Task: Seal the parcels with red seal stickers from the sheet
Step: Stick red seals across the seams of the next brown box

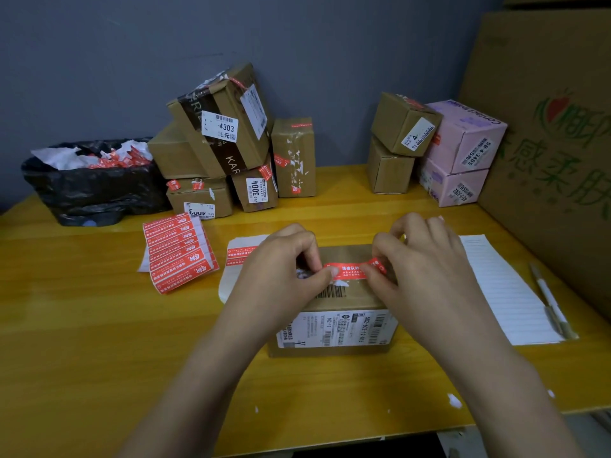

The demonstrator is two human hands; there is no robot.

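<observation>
The parcel (334, 328), a brown box with a white address label on its near side, stood on the yellow table (82, 325) directly under the fingers of both hands. The left hand (281, 269) had its fingers curled and pinched the left end of one red sticker (350, 271); the right hand (420, 259), also curled, pinched the right end. Between the two pinches the sticker was stretched flat, just above or already touching the top of the box; which one, I could not tell. I think it was held tight at both ends so that it would go down straight across the seam and without wrinkles. The next move would probably need pressing it down from the middle outwards. The sheet of stickers (180, 251) lay to the left of the left fingers, near enough to reach for the following parcel, and a second, mostly used sheet (238, 256) was partly hidden beneath the left hand. Beyond the fingers, against the wall, one pile of brown boxes (224, 143) already carried red stickers, which suggests that these were finished. To the right of the right fingers lay a lined paper (506, 285) with a pen (549, 299).
</observation>
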